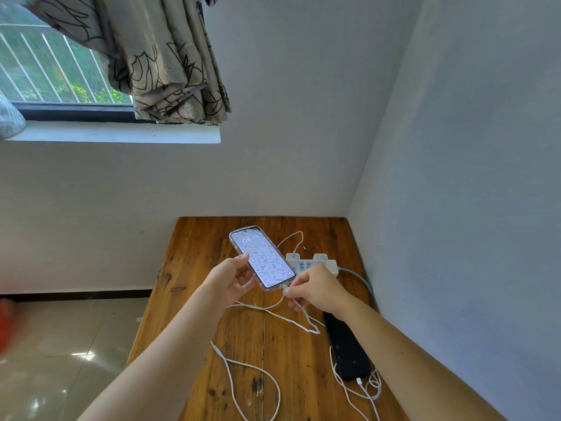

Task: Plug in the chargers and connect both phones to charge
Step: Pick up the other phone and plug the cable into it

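Wooden bench (194,299), set into a room corner, walls on its far and right sides.

Lit phone (261,258), clear case, screen reading 08:15: raised above the bench at mid-distance, tilted, far end pointing up and left. Left hand (232,278) grasps its left edge, thumb on the screen side, fingers (244,279) curled behind.

Right hand (315,287): fingers pinched on the plug end of a white cable (267,309), right at the phone's near bottom edge. Whether the plug is fully seated cannot be told. The cable runs from the pinch down and left, looping loosely across the bench toward the near edge.

White power strip (312,262): lies on the bench just beyond the right hand, partly hidden by it and by the lit phone. Two white chargers (321,257) sit in it. Its thicker cord (361,279) leaves to the right, toward the wall.

Dark phone (346,347), screen off: flat on the bench at the right, near side. A second white cable (349,387) is coiled by its near end, with its connector at the phone's near edge.

Far left: window (45,62), patterned curtain (164,59), tiled floor (66,338).
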Tool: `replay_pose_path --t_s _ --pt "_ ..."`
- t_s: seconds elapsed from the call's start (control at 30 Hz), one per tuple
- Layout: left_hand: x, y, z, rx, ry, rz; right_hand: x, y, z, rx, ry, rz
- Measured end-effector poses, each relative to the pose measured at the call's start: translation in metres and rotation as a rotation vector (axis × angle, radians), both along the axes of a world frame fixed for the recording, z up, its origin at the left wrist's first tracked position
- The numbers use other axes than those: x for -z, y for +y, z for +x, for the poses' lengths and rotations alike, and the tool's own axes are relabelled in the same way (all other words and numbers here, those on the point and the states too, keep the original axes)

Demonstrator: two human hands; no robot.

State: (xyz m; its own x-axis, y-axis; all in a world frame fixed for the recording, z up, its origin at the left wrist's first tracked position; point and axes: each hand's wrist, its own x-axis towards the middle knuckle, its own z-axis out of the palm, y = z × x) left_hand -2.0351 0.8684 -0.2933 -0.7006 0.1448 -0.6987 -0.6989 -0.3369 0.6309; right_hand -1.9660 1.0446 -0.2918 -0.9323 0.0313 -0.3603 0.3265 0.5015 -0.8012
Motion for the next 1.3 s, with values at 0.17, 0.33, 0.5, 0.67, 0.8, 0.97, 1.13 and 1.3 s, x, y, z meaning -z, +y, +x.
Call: replay_pose_path --t_s 0.17,0.33,0.5,0.67,0.8,0.97,1.13,1.3 --pt "0.001 -0.002 0.001 0.006 -0.002 0.013 0.001 -0.001 0.001 -0.001 -0.007 -0.010" --pt "0.003 -0.001 0.001 0.010 -0.002 0.012 0.002 -0.001 0.001 0.005 -0.017 -0.004" --pt "0.005 0.000 0.000 0.012 -0.006 0.001 0.005 0.000 0.000 0.006 -0.031 -0.005" --pt "0.008 0.001 -0.002 0.015 -0.008 0.003 0.007 0.003 0.000 0.009 -0.040 -0.007" --pt "0.010 0.002 -0.003 0.020 -0.005 0.001 0.008 0.004 -0.002 0.003 -0.043 -0.005" --pt "0.012 0.003 -0.005 0.021 -0.002 -0.007 0.008 0.005 -0.003 0.000 -0.046 -0.012" --pt "0.012 0.004 -0.007 0.027 0.006 0.000 0.007 0.007 -0.004 -0.007 -0.038 -0.024" --pt "0.014 0.004 -0.008 0.030 0.011 0.006 0.009 0.006 -0.005 -0.003 -0.039 -0.030"
